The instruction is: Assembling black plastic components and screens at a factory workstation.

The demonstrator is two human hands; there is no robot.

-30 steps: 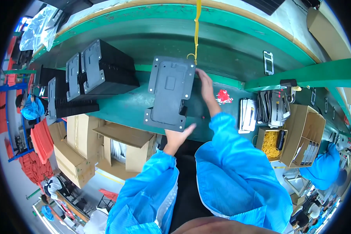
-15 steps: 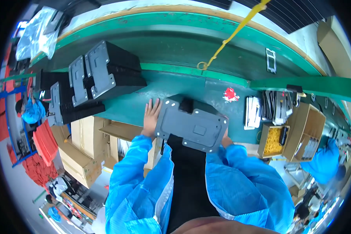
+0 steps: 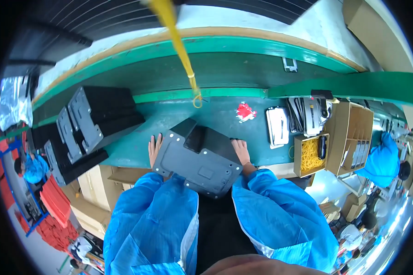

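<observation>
A dark grey moulded panel (image 3: pixel 198 161) with a raised black hump lies tilted across the near edge of the green workbench (image 3: pixel 215 112). My left hand (image 3: pixel 154 149) holds its left edge, fingers stretched flat on the bench. My right hand (image 3: pixel 240 152) grips its right edge. Both forearms are in blue sleeves and come up from below. A yellow strap with a hook (image 3: pixel 188 68) hangs down above the panel.
Stacks of matching dark panels (image 3: pixel 85 126) stand at the left. A red scrap (image 3: pixel 245 112), pale trays (image 3: pixel 278 125) and a cardboard box of yellow bands (image 3: pixel 309 155) lie at the right. Cardboard cartons (image 3: pixel 92 188) sit under the bench. Other workers in blue are at both sides.
The panel hung upright from the yellow strap a second ago. It has come off the hook, dropped flat toward me, and both hands now hold its sides.
</observation>
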